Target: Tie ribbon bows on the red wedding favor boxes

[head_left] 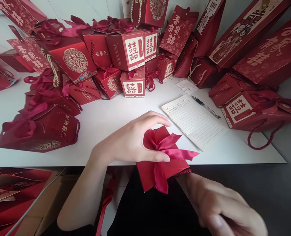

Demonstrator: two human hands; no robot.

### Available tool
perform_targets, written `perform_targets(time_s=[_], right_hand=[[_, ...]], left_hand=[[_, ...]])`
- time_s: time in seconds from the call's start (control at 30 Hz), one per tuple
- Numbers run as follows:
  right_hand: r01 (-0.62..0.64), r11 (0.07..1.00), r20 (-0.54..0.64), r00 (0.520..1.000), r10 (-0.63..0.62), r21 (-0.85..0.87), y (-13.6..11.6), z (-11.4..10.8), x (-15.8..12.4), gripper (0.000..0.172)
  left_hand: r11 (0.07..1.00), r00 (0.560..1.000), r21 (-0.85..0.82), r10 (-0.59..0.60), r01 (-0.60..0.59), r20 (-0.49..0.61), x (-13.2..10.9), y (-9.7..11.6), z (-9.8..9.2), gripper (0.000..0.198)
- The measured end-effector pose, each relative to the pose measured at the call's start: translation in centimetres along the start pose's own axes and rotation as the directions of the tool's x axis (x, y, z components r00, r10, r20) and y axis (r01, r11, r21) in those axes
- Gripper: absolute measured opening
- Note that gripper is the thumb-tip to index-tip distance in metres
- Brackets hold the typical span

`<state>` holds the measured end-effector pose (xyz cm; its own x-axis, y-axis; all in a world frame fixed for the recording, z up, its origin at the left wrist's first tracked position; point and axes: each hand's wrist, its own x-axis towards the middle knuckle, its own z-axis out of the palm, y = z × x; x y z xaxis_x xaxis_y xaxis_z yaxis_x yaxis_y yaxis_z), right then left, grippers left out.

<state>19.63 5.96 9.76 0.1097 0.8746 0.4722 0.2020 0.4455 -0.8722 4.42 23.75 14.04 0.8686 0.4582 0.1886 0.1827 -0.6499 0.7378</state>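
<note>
A small red gift box (145, 175), topped by a crimson satin ribbon bow (170, 142), is tilted at the table's front edge above my lap. My left hand (133, 139) curves around the top of it, with the thumb lying across the ribbon and the fingers at the far side. Part of a dark red twisted cord (183, 172) shows at the box's right side. My right hand (224, 205) is close to the camera, lower right of the box, fingers curled and closed. Whatever it may hold is hidden.
Many red gift boxes (133, 52) are stacked along the back of the white table (111, 124). Ribboned boxes (39, 127) stand left, others (256, 111) right. A lined notebook (192, 121) and black pen (205, 106) lie right of centre. Below left is a cardboard carton (43, 205).
</note>
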Motion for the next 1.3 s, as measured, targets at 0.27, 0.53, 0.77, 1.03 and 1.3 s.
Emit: perform_targets(time_s=[0.27, 0.53, 0.77, 1.03, 1.3], right_hand=[[-0.004, 0.995, -0.166, 0.986, -0.013, -0.1, 2.4, -2.8, 1.6, 0.028], [-0.08, 0.994, 0.294, 0.951, 0.1, -0.079, 5.3, -2.0, 4.7, 0.088], [-0.081, 0.959, 0.179, 0.975, 0.133, -0.271, 4.1, 0.3, 3.8, 0.09], [-0.075, 0.931, 0.187, 0.971, 0.151, -0.358, 2.8, 0.4, 1.8, 0.073], [0.0, 0.942, 0.085, 0.996, 0.03, -0.336, 3.5, -0.2, 4.4, 0.051]], left_hand=[[0.986, 0.832, 0.068, -0.093, 0.154, -0.547, -4.4, 3.7, 3.8, 0.05], [0.939, 0.802, 0.179, -0.139, 0.292, -0.58, -6.2, 3.8, 7.4, 0.08], [0.949, 0.76, 0.001, -0.252, 0.316, -0.6, -8.2, 0.7, 5.0, 0.074], [0.948, 0.565, -0.206, -0.312, 0.244, -0.764, -8.0, 0.2, 4.8, 0.038], [0.88, 0.576, -0.08, -0.373, 0.469, -0.727, -8.2, 1.8, 4.1, 0.019]])
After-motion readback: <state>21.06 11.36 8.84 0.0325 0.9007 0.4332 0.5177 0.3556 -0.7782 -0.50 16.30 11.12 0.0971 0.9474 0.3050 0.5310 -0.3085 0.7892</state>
